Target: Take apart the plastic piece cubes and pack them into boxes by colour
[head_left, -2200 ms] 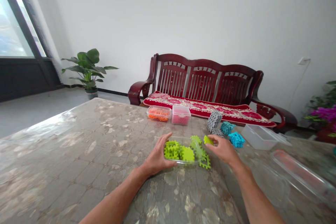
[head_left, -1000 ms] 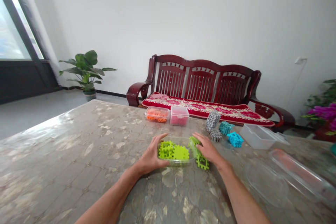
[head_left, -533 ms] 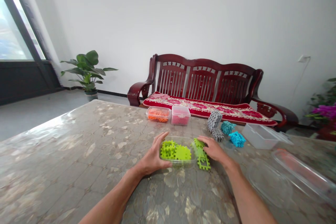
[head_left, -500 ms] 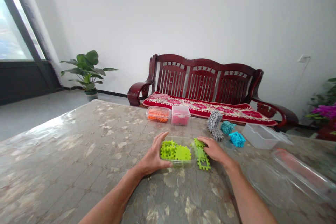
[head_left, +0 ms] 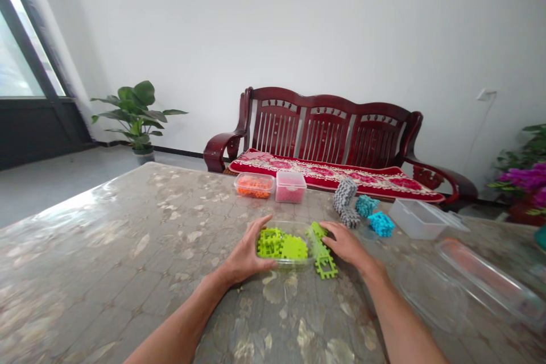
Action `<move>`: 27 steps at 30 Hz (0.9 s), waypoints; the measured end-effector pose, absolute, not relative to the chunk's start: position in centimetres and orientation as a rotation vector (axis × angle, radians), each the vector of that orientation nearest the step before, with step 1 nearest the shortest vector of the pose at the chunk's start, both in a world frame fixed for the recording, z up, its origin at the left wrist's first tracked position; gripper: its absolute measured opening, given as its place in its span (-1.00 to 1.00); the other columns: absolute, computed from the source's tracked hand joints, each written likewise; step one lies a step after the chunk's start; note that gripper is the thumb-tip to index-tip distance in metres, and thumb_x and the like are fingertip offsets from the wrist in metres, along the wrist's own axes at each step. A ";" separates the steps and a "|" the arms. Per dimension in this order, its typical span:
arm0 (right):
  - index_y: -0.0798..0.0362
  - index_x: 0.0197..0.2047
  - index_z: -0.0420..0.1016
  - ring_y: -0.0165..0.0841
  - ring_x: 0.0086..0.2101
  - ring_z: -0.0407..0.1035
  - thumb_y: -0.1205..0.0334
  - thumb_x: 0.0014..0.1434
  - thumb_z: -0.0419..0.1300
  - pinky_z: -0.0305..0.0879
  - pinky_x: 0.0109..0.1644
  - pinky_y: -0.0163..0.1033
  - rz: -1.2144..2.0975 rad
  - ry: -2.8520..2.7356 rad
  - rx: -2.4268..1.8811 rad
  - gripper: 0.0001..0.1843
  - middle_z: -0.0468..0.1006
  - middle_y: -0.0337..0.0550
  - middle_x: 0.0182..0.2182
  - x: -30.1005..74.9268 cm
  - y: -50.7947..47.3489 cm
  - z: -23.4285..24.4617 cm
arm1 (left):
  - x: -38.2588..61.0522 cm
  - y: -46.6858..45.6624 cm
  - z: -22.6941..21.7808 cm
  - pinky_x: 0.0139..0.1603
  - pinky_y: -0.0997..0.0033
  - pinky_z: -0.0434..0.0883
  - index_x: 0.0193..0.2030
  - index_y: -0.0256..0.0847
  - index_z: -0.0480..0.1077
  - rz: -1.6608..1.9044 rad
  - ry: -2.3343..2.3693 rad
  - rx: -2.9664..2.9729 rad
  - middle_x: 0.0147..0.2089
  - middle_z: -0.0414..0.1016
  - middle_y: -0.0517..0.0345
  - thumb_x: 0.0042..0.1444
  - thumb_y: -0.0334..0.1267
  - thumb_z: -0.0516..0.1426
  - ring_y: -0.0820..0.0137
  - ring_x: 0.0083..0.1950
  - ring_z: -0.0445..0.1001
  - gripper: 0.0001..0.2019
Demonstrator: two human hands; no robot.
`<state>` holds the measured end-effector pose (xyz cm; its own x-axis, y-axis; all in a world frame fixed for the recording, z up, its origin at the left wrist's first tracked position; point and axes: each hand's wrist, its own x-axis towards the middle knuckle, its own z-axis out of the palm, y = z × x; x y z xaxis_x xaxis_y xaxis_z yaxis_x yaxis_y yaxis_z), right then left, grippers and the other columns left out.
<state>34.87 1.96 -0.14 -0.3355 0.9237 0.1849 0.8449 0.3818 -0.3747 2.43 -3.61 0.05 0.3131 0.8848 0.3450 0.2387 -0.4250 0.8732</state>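
My left hand (head_left: 244, 251) is wrapped around the left end of a clear plastic container (head_left: 273, 265), thumb along its near side. Inside the container lie several lime-green interlocking blocks (head_left: 294, 248), some joined into a hollow shape. Against the container's right side, a row of green notched pieces (head_left: 326, 268) rests on the table, the nearest one a square frame. My right hand (head_left: 343, 243) has its fingertips closed on the far part of that row and partly covers it.
Beyond the container stand a box of orange pieces (head_left: 255, 186) and a box of pink pieces (head_left: 290, 187). To the right are a grey block structure (head_left: 345, 203), two blue clusters (head_left: 381, 224), an open box (head_left: 418, 222), a clear lid (head_left: 433, 296) and a long clear container (head_left: 486, 278).
The view has turned slightly to the right. My right fingers have bent a little around the green row, and its nearest square has tilted. My left hand stays on the container.
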 end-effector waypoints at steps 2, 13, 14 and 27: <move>0.06 0.15 0.47 -0.16 0.10 0.36 0.30 0.13 0.12 0.14 0.28 -0.02 0.273 -2.261 -1.561 -0.51 0.51 0.02 0.12 34.6 1.8 0.0 | 2.4 -3.6 0.1 0.36 -0.14 0.20 0.41 -0.11 0.05 1.128 1.004 1.851 0.35 0.13 -0.14 -0.16 0.08 0.40 -0.04 0.33 0.23 0.02; 0.07 0.18 0.37 -0.21 -0.05 0.48 0.32 -0.05 0.20 0.36 0.11 -0.04 0.508 -1.851 -1.424 -0.34 0.59 0.00 -0.03 33.2 1.6 1.4 | 2.4 -3.4 -0.5 0.36 -0.18 0.18 0.41 -0.07 0.05 1.140 1.028 1.858 0.34 0.16 -0.11 -0.19 -0.04 0.43 -0.07 0.34 0.23 0.03; 0.04 0.18 0.37 -0.23 -0.05 0.48 0.31 -0.06 0.21 0.35 0.12 -0.05 0.530 -1.860 -1.343 -0.34 0.59 -0.04 -0.03 32.6 1.3 2.2 | 2.4 -3.4 -0.5 0.36 -0.18 0.18 0.41 -0.07 0.05 1.141 1.027 1.857 0.34 0.15 -0.11 -0.19 -0.04 0.43 -0.06 0.34 0.23 0.03; -0.03 -0.10 0.56 -0.24 -0.04 0.36 0.54 -0.09 0.16 0.25 0.10 -0.11 0.260 -2.316 -1.193 -0.52 0.61 -0.18 -0.08 27.6 -1.7 5.4 | 2.4 -3.3 -0.7 0.35 -0.11 0.22 0.42 -0.09 0.04 1.147 1.040 1.886 0.36 0.14 -0.13 -0.18 -0.04 0.42 -0.04 0.33 0.24 0.04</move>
